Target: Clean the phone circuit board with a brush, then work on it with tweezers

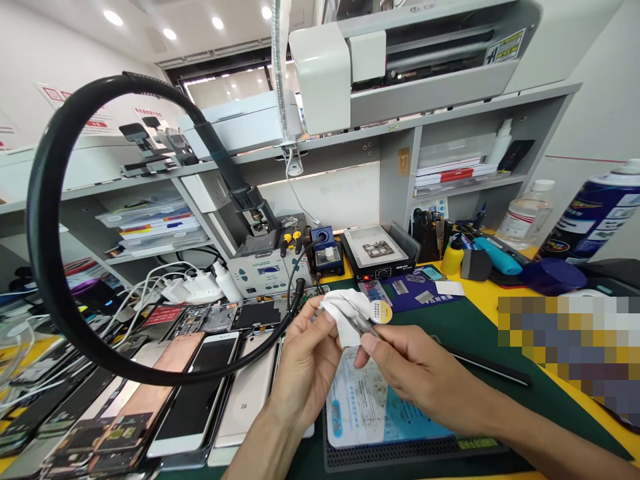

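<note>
In front of me, above the work mat, my left hand [307, 357] pinches a crumpled white tissue [345, 313] between thumb and fingers. My right hand [415, 367] grips what look like metal tweezers [367, 325], thumb on top. Their far end is wrapped in the tissue, so the tips are hidden. Just behind the fingers is a small round yellow-and-white label [381, 312]. Below both hands lies a blue-and-white printed pad [360, 407] on a dark perforated tray [400, 457]. A black rod [493, 368] sticks out beyond my right wrist, its near end covered.
Several phones, including a white-framed one [197, 393], crowd the left under a black flexible hose [40, 220]. At the back stand a soldering station [270, 273] and a heating plate [375, 247]. Bottles, a blue spray can [590, 213] among them, line the right over the green mat [550, 420].
</note>
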{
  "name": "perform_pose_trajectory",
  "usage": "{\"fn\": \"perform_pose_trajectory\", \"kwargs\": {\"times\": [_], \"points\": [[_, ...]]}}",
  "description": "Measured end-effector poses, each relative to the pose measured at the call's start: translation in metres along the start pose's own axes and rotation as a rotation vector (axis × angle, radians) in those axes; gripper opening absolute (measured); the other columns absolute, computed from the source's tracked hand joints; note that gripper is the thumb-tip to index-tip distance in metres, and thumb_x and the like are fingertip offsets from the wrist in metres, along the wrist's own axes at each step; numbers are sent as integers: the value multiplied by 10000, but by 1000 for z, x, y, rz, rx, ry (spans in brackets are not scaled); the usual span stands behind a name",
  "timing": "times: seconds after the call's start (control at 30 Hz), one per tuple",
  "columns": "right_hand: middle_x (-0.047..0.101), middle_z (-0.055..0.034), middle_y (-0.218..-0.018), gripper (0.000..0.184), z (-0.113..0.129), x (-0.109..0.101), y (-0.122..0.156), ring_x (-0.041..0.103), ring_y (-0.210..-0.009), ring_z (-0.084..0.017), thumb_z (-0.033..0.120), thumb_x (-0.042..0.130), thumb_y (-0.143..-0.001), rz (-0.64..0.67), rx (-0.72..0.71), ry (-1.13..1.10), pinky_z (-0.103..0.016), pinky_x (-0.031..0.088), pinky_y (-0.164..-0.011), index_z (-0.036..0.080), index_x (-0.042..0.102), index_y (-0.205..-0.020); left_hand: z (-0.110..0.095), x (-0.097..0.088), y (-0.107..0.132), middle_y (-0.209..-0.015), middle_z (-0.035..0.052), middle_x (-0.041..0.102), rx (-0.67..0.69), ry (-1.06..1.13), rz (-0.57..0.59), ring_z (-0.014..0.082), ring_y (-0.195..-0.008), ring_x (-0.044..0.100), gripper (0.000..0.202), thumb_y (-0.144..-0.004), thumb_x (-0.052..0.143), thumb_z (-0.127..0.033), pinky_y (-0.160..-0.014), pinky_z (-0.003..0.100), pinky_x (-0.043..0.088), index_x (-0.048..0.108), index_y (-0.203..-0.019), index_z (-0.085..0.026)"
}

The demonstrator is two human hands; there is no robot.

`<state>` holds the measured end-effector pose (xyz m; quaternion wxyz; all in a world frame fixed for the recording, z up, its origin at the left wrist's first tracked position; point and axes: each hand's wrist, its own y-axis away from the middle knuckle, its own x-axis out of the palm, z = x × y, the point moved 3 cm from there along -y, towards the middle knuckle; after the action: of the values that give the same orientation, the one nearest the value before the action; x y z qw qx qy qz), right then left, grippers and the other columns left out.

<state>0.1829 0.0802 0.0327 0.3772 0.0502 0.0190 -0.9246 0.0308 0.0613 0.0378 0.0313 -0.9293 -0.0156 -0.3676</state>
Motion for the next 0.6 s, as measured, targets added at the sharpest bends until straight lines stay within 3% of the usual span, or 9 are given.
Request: {"fn": "perform_pose_trajectory", "kwargs": {"times": [0.13,0.23,0.33,0.43,0.5,0.6], "points": [[252,86,-555,486,-1,0,1,243,-462,-70,598,441,-986,-51,-51,34,-221,198,-417,161,636,-901,-4,-3,-2,-922,24,681,57,-41,-48,101,-771,603,110,-860,722,-254,-724,204,491,696,-924,-170],[289,84,-559,455,0,-5,0,252,-460,-66,577,456,-990,-134,-88,-84,-219,213,-417,161,621,-907,-9,-8,-2,-947,37,691,85,-119,-50,113,-796,615,114,-871,706,-265,-752,224,499,703,-934,-170],[312,112,-536,379,5,-15,-3,226,-423,-49,541,580,-947,-218,-125,-184,-205,210,-399,174,583,-1039,-11,-11,1,-890,23,690,68,-186,-16,103,-752,606,140,-847,740,-264,-700,203,476,713,-958,-184],[336,137,-507,448,9,-18,-7,229,-383,-37,503,710,-866,-99,-61,-217,-190,191,-371,181,549,-1133,-9,-9,6,-761,13,659,20,-255,62,90,-643,565,170,-797,793,-275,-627,199,443,726,-907,-164],[338,137,-491,394,11,-19,-8,237,-368,-30,490,737,-842,-45,-22,-215,-186,187,-360,174,580,-1016,-6,-7,9,-754,29,659,-9,-289,110,94,-634,563,187,-771,816,-274,-614,202,437,731,-871,-140],[321,132,-480,340,12,-22,-8,235,-365,-19,455,760,-821,-90,-39,-176,-184,205,-364,171,575,-807,-3,-3,9,-791,39,671,-23,-320,139,94,-657,571,215,-771,817,-270,-619,192,434,740,-928,-146]]}}
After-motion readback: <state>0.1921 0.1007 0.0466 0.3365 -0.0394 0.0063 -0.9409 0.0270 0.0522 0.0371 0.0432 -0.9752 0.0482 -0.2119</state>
